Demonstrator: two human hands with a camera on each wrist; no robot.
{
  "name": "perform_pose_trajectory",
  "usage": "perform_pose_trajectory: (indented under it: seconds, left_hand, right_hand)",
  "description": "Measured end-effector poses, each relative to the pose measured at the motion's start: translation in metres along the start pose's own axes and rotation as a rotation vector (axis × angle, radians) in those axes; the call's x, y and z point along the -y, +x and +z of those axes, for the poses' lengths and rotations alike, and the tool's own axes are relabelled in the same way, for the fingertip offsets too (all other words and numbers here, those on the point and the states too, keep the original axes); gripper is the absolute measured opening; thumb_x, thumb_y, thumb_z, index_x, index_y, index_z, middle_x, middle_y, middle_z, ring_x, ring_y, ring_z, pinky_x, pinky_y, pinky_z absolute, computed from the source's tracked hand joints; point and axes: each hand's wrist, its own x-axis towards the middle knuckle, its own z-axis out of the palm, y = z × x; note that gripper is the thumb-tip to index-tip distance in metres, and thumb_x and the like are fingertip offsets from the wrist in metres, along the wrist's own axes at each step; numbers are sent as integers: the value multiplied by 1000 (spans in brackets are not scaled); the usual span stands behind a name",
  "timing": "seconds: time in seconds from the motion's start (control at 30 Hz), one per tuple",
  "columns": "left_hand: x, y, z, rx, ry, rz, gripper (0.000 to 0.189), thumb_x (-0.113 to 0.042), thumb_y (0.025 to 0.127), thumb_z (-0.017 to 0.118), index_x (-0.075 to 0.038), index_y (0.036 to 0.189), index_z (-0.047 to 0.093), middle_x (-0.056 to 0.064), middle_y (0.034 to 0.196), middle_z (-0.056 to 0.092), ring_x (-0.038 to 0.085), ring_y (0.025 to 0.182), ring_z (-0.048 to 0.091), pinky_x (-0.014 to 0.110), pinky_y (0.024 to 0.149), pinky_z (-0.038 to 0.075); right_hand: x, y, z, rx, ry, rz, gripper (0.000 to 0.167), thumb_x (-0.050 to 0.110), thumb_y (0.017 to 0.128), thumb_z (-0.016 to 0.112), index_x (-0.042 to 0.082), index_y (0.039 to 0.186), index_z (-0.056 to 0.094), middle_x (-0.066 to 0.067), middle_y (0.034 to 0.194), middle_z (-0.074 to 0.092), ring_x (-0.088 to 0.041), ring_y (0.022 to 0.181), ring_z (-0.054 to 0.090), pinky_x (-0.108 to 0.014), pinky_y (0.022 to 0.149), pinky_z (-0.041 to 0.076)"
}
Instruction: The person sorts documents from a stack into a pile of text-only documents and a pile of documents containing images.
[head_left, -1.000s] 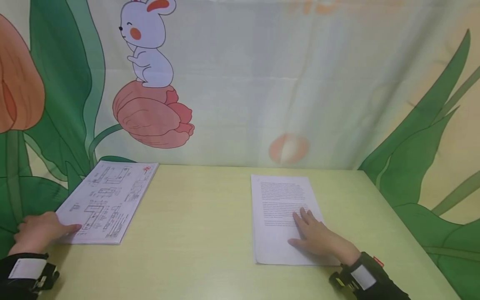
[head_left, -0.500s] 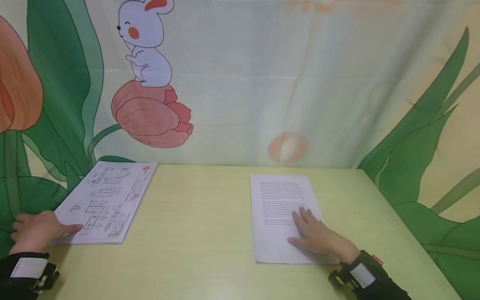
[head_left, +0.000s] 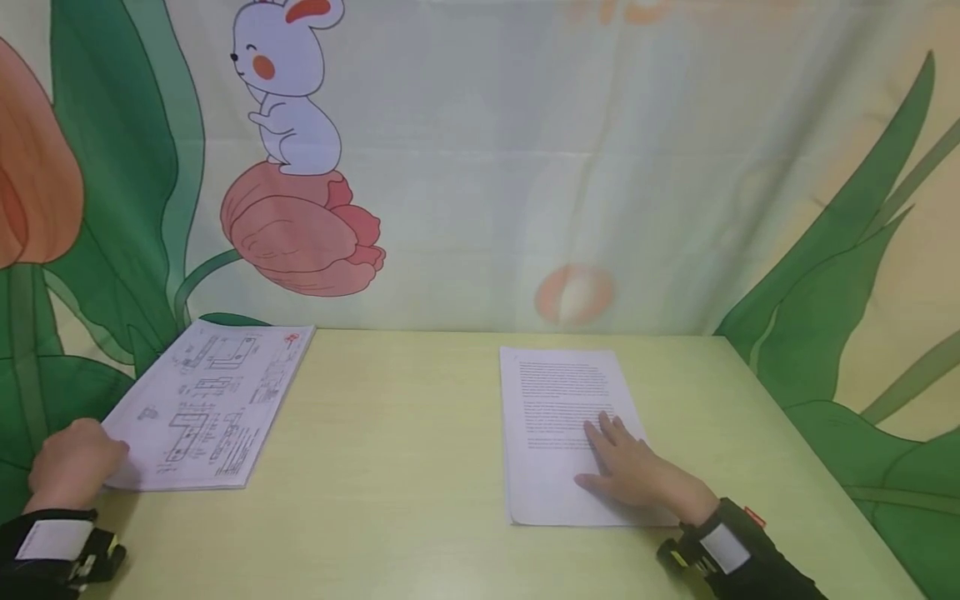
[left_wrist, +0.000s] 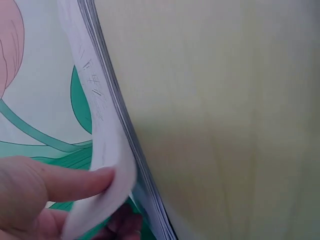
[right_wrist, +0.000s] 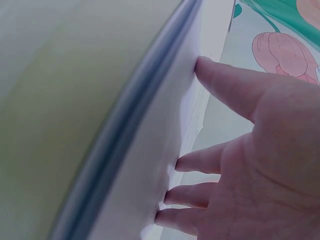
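Left hand (head_left: 78, 462) pinching the technical-drawing sheet (head_left: 206, 408), its edge curling up at the table's (head_left: 390, 417) left side! Right hand (head_left: 633, 475), fingers spread, rests on text-printed pages (head_left: 566, 396); beyond, 1 cartoon rabbit (head_left: 303, 129) on the backdrop (head_left: 465, 183).

- Head: high, facing forward and down across table (head_left: 390, 433).
- Left wrist: close at left hand (head_left: 75, 462), shared with head.
- Right wrist: close at right hand (head_left: 633, 475), likewise.

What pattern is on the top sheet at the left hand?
The top sheet is white with dark line drawings and a red mark; best seen in the head view.
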Motion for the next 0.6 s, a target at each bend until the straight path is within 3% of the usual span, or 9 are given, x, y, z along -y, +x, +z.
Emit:
perform_pose_trajectory:
  seconds: [0.17,0.3,0.4,0.47,0.53,0.6]
  left_hand:
    - [7,4,-4,-100,-155,86,40,-2,81,45,26,108,35,45,96,45,49,76,49,47,56,42]
    - [15,8,-1,-155,-237,106,42,-3,80,46,24,112,42,45,102,48,48,76,52,40,52,41]
    - [17,6,-1,-130,-335,57,47,-5,85,48,22,123,43,45,113,46,47,81,55,35,51,42]
    - [16,3,-2,-84,-425,2,53,-6,90,48,21,133,33,44,123,41,47,88,55,31,51,46]
    - [12,-3,-4,-34,-535,-60,60,-9,94,48,16,141,21,42,134,32,48,98,51,37,65,55]
    - [8,-8,-6,-10,-605,-96,62,-11,97,47,11,145,15,40,141,27,47,105,48,42,76,55]
  right_hand:
    - [0,0,-1,0,-4,1,80,44,92,56,-9,144,26,-36,149,13,-54,137,14,-69,103,20]
    - [1,-1,-2,-2,-3,-4,80,44,92,56,-9,144,26,-37,149,14,-55,137,14,-69,103,21]
    - [2,-2,-2,-10,5,-11,80,43,92,57,-10,143,27,-38,148,14,-55,136,14,-70,103,21]
    - [2,-2,-2,-14,6,-14,79,42,92,57,-11,143,27,-38,148,15,-55,136,14,-70,103,21]
    - [2,-3,-2,-17,7,-17,79,42,92,57,-11,143,27,-39,148,15,-56,136,14,-70,103,21]
    - [2,-2,-2,-19,2,-22,79,42,91,57,-11,142,28,-39,147,15,-56,135,15,-70,102,21]
